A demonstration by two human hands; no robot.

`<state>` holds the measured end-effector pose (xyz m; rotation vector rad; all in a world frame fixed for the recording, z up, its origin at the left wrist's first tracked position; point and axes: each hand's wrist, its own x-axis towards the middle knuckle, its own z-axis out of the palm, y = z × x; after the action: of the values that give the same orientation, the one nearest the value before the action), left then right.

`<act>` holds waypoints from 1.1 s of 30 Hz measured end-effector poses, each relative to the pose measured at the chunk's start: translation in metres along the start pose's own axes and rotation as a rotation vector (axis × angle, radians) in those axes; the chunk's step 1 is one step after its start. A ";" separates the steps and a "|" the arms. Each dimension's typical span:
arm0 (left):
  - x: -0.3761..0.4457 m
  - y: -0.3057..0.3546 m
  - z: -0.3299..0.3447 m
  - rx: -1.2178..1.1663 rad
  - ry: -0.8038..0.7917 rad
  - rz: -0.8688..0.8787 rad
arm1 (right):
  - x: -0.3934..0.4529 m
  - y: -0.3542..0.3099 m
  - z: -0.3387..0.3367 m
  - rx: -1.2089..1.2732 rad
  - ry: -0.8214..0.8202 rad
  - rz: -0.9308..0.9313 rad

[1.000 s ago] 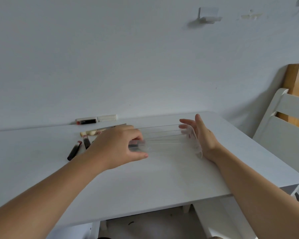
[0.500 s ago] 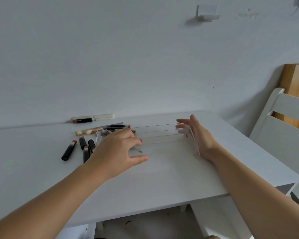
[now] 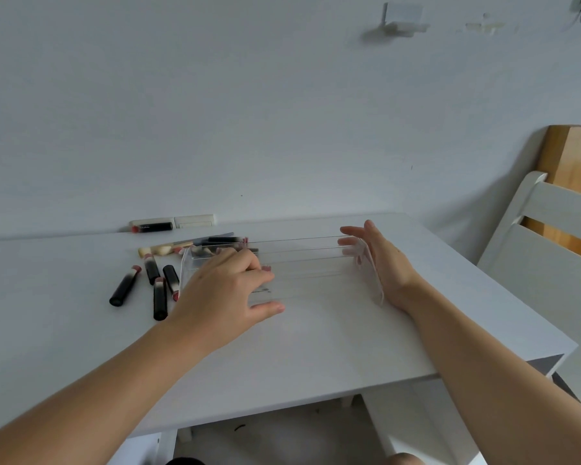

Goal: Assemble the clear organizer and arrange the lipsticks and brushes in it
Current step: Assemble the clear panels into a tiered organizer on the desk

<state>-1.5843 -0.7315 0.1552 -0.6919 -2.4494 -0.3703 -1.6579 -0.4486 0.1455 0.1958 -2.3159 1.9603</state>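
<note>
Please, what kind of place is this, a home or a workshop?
Probably a room in a home, not a workshop: a plain white table against a bare white wall, a white wooden chair beside it, and lipsticks lying on the table.

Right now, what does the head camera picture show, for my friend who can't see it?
Two bare hands work on a clear organizer on a white table: the left hand reaches over its left end, and the right hand lies flat against its right end. Lipsticks and brushes lie loose to the left.
</note>
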 end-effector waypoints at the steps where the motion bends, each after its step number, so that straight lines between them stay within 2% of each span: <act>1: -0.001 0.000 0.000 0.013 0.007 0.013 | -0.001 0.000 0.001 -0.008 0.008 -0.011; 8: -0.002 -0.005 -0.001 0.078 0.069 0.043 | -0.003 0.001 0.002 -0.084 0.020 -0.044; 11: -0.002 -0.021 -0.014 0.055 0.188 -0.036 | -0.004 0.001 0.001 -0.103 0.028 -0.050; 13: -0.003 -0.036 -0.026 0.078 0.206 -0.112 | -0.003 0.002 0.001 -0.105 0.031 -0.049; 16: -0.014 -0.060 -0.041 0.006 0.176 -0.255 | 0.000 0.004 0.001 -0.108 0.035 -0.051; 18: -0.023 -0.068 -0.047 -0.114 0.123 -0.396 | 0.001 0.005 0.000 -0.118 0.031 -0.055; 21: -0.032 -0.073 -0.044 -0.243 0.014 -0.511 | 0.002 0.005 0.000 -0.130 0.024 -0.059; 24: -0.039 -0.073 -0.038 -0.297 -0.037 -0.539 | 0.002 0.005 0.001 -0.125 0.034 -0.081; 31: -0.044 -0.074 -0.028 -0.345 -0.017 -0.563 | -0.001 0.005 0.001 -0.226 0.051 -0.083; 33: -0.045 -0.075 -0.026 -0.344 0.000 -0.577 | -0.003 0.003 0.002 -0.223 0.112 -0.086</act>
<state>-1.5825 -0.8216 0.1419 -0.0912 -2.5750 -1.0285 -1.6559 -0.4502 0.1413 0.1602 -2.3863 1.6157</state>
